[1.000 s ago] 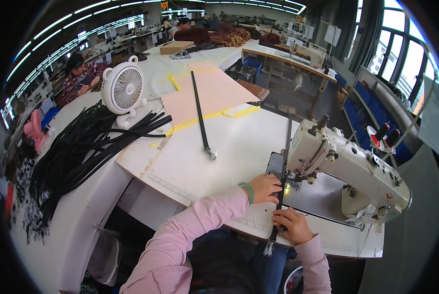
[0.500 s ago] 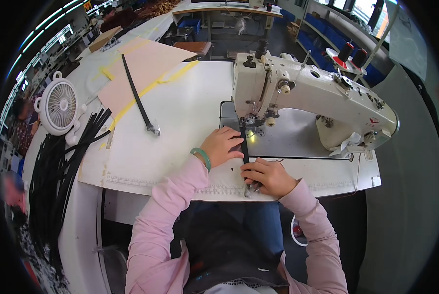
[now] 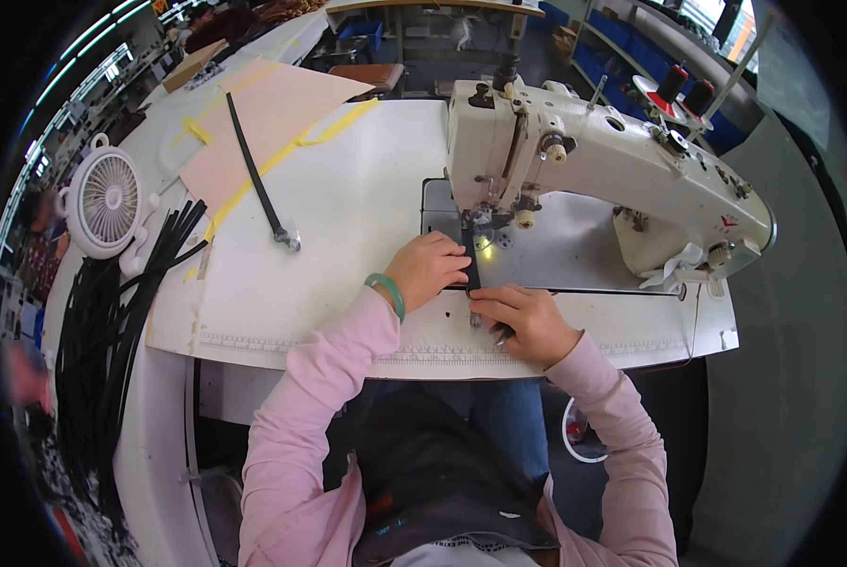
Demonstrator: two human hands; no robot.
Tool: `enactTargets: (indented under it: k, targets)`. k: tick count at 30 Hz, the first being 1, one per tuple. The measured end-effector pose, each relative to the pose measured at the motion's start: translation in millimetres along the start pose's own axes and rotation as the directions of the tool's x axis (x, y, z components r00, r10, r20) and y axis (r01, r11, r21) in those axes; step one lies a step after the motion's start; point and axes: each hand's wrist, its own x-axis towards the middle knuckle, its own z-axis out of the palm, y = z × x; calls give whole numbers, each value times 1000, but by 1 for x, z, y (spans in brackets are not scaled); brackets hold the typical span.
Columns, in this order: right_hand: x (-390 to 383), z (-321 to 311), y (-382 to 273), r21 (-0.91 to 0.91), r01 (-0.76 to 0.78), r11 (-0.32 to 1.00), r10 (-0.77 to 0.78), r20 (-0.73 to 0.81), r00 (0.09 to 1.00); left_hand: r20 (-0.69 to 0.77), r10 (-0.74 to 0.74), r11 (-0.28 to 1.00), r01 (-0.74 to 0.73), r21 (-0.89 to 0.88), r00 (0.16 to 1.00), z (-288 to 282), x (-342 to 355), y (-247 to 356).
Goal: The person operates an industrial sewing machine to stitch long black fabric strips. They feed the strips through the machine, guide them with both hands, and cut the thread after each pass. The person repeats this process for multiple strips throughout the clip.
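Observation:
A narrow black strap [image 3: 471, 269] runs front to back under the needle area of a white sewing machine [image 3: 584, 151]. My left hand [image 3: 428, 267] lies at its left side, fingers bent together and holding it against the machine bed. My right hand [image 3: 529, 323] pinches the strap near its front end, thumb and forefinger closed. That front end has a shiny, clear-looking piece [image 3: 475, 319] on it. A small dark object [image 3: 504, 334] shows under the right palm, mostly hidden. Light from the machine falls right of the strap.
Another black strap [image 3: 256, 180] with a shiny end lies on the table by a pinkish sheet [image 3: 272, 113] edged with yellow tape. Many black strips [image 3: 111, 350] hang over the left edge beside a white fan [image 3: 110, 196]. Thread spools [image 3: 671, 83] stand behind the machine.
The strap has slid away from me under the machine, its shiny end now farther from the table's front edge. My right hand has moved forward with it; the left stays close by.

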Motion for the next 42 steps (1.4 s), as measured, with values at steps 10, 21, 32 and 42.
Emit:
enactTargets:
  k: [10,21,32,42]
  targets:
    - [11,-1,20,-3,-97,995,98,52,994,-40,-48,998,47,-29,998,1,0,6]
    - [-16,-32,8,-238,-235,942,143,-347,927,-74,-240,950,250,189,968,8,16,26]
    - [-228,-383,234,-358,-931,65,212,-907,363,-93,-55,929,85,361,994,29,17,18]
    - [-281,-312,275,417,-723,551,632,-774,35,-74,-52,908,78,412,996,21,9,15]
